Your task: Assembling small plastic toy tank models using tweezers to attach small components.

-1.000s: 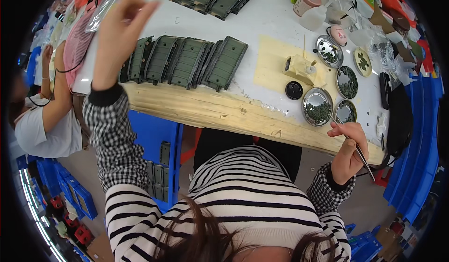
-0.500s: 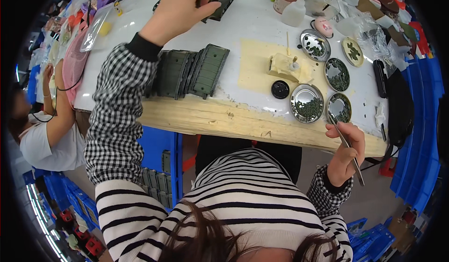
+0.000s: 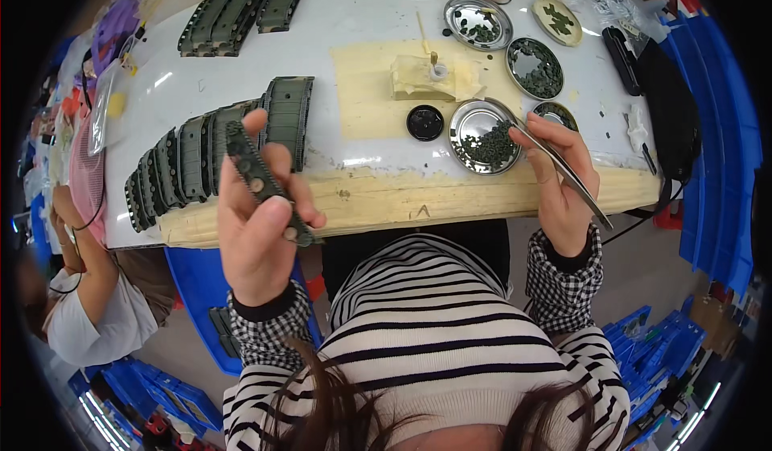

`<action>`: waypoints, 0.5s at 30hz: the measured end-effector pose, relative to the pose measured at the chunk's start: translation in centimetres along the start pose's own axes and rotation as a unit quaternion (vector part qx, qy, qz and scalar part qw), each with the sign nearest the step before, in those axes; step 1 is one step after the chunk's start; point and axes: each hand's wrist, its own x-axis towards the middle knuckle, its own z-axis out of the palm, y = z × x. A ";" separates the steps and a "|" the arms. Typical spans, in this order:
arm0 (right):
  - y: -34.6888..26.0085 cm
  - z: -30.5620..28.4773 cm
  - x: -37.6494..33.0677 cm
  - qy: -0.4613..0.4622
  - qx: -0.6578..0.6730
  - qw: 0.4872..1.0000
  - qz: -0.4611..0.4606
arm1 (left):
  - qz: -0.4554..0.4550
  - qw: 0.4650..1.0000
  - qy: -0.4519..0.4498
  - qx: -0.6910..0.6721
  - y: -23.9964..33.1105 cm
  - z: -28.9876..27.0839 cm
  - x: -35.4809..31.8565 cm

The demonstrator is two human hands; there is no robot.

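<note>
My left hand (image 3: 261, 246) is closed around a long dark green model tank hull (image 3: 251, 169), tilted upright with round wheel-like bumps along its visible side. Between the fingers of my right hand (image 3: 566, 197) is a pair of metal tweezers (image 3: 581, 187). Its tips reach the right side of a round silver dish (image 3: 468, 119) with tiny green parts heaped in it. Whether the tips grip a part is too small to tell. Behind my left hand, a row of similar green hulls (image 3: 193, 161) stands along the table's front edge.
More green hulls (image 3: 221, 16) lie at the far left. A tape-wrapped block (image 3: 410, 81) holding a small pot stands mid-table, near a black round lid (image 3: 425, 123). Further dishes of green parts (image 3: 535, 66) lie at right. Another person's arm (image 3: 92, 266) is at left.
My left hand has come back from the far hulls with one hull held near me. My right hand has moved left and forward, bringing the tweezers to the silver dish.
</note>
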 end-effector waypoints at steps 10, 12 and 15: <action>1.1 -0.1 1.7 0.047 -0.209 0.968 -0.131 | -0.078 0.995 0.048 -0.041 -1.4 2.3 -1.0; 1.5 0.2 1.7 0.056 -0.226 0.964 -0.125 | -0.086 0.994 0.055 -0.035 -1.6 2.3 -1.2; 1.6 0.4 2.2 0.050 -0.290 0.941 -0.169 | -0.102 0.992 0.039 -0.058 -2.2 2.1 -1.5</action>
